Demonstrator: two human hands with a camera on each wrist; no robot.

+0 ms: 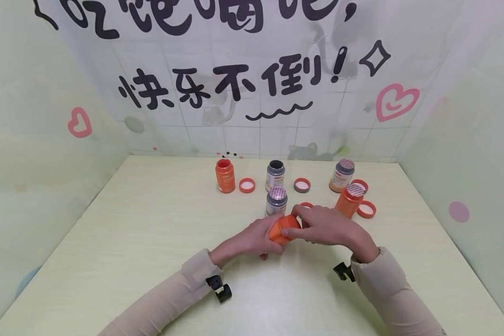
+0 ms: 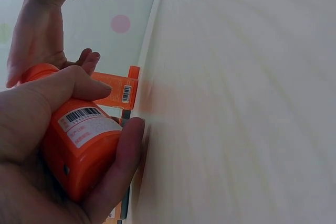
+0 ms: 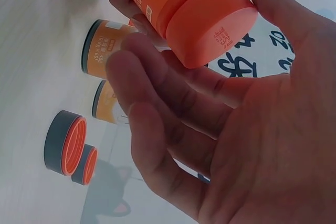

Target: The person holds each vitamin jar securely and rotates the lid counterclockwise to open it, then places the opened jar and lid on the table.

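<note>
An orange bottle is held tilted above the table by my left hand, its thumb and fingers wrapped round the body. The label with a barcode faces the left wrist camera. My right hand is at the bottle's orange cap, which is on the bottle. In the right wrist view the thumb touches one side of the cap, and the index finger curls behind it; the other fingers are bent and hold nothing. A grey bottle with a foil seal stands just behind the hands.
Behind stand an uncapped orange bottle and an uncapped grey bottle. At right are a foil-sealed grey bottle and a foil-sealed orange bottle. Several loose caps, including one orange cap, lie beside them. Walls enclose the table.
</note>
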